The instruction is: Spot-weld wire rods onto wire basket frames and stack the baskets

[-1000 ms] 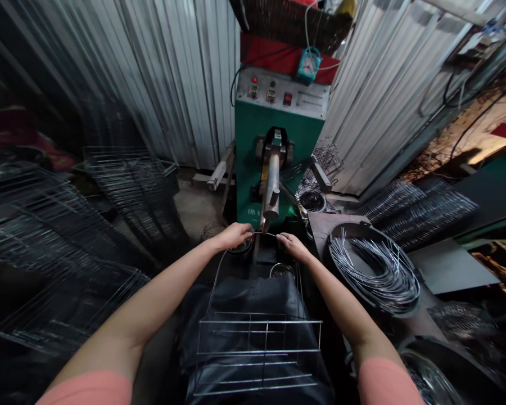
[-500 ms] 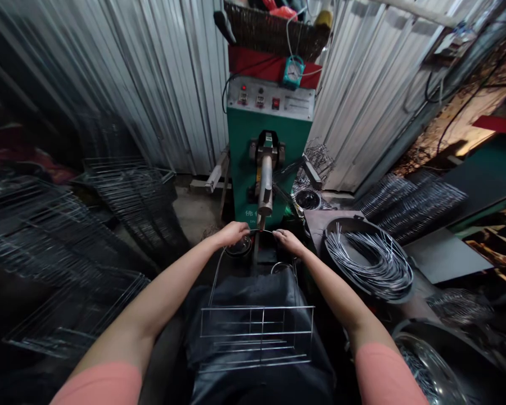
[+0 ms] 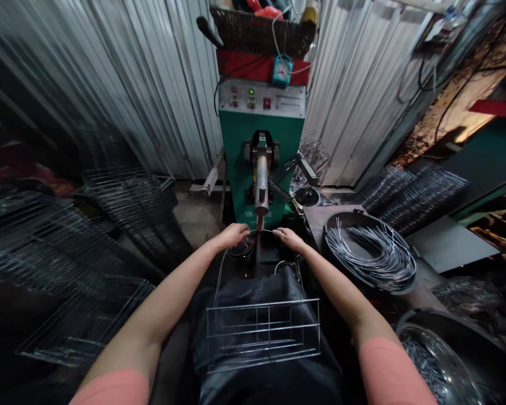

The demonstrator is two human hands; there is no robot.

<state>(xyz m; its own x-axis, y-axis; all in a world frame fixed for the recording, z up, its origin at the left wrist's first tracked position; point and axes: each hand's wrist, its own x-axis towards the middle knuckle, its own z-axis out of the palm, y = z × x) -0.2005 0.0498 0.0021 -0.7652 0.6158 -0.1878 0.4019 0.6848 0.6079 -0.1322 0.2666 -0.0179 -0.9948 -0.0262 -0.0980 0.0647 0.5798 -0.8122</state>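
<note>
A green spot-welding machine (image 3: 230,140) stands in front of me, and its upper electrode (image 3: 261,194) points down between my hands. My left hand (image 3: 235,234) pinches the far end of a wire rack (image 3: 269,326), just left of the electrode tip. On the other side, my right hand (image 3: 289,238) pinches the same thin wire. Its short span crosses under the tip, which appears to touch it. Long side wires run back from my hands to the basket-like part of the rack, which rests over a black apron (image 3: 261,292) on my lap.
At right, a round pan (image 3: 326,242) holds a coil of cut wires (image 3: 379,261). Nearer is a metal bowl (image 3: 455,360) with small metal pieces. Stacked wire racks (image 3: 130,197) stand at left. A corrugated metal wall (image 3: 160,84) rises behind the machine.
A green light has come on at the machine's panel, and small sparks show below the electrode. The view has shifted slightly; both hands keep their grip on the wire.
</note>
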